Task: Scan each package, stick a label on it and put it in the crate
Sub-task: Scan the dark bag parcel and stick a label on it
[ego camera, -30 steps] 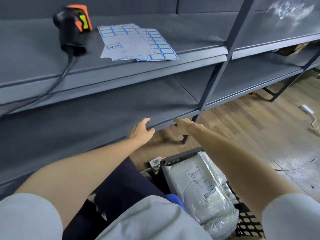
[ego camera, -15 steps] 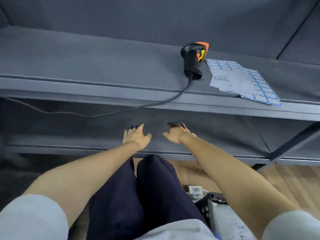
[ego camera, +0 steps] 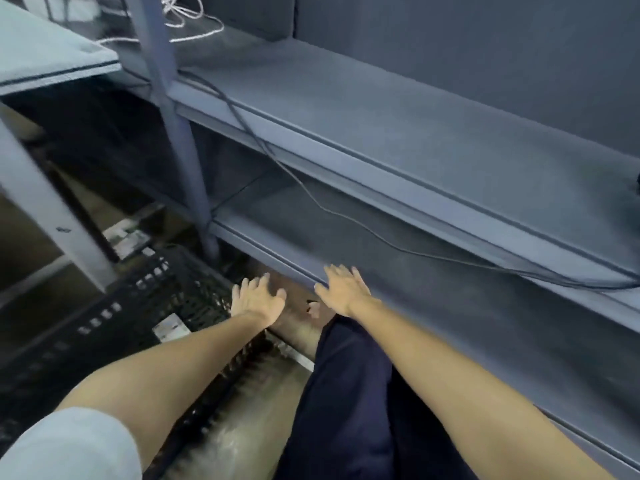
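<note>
The view had swung left off the scanner, bringing a black crate [ego camera: 145, 306] under the left hand [ego camera: 256, 299]. Both hands, right hand [ego camera: 343, 292] too, were spread, empty, likely reaching for another package [ego camera: 171, 328].

A crate [ego camera: 145, 306] sits on the floor [ego camera: 242, 434] left of the shelves, a package [ego camera: 171, 328] inside it; a cable [ego camera: 311, 199] trails across the lower shelf [ego camera: 450, 323], beneath the upper shelf [ego camera: 398, 126].
</note>
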The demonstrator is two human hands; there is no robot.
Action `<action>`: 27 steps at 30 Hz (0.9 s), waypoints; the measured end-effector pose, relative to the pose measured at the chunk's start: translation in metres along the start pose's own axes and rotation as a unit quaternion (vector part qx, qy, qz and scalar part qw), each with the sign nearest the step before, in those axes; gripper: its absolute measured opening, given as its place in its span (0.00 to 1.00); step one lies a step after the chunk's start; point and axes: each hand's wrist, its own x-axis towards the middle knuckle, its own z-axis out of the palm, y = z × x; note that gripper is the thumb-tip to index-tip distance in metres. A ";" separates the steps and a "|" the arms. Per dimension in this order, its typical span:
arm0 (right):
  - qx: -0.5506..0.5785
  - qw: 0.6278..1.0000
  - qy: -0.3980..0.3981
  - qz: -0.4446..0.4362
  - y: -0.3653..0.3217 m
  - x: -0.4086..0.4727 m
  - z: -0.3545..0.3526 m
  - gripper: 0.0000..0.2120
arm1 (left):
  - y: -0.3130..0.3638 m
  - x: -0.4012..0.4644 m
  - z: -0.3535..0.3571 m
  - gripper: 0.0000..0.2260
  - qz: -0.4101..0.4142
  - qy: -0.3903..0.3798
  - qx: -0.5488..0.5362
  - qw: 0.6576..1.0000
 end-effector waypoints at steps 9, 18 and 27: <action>-0.046 0.988 -0.074 -0.128 -0.116 0.061 0.062 0.29 | -0.133 0.003 0.024 0.27 -0.182 -0.034 -0.094 0.978; -0.083 0.966 -0.160 -0.185 -0.167 0.105 0.126 0.28 | -0.206 0.041 0.077 0.22 -0.383 -0.012 -0.420 0.823; -0.096 0.960 -0.173 -0.199 -0.181 0.146 0.183 0.27 | -0.254 0.115 0.127 0.14 -0.479 0.054 -0.568 0.667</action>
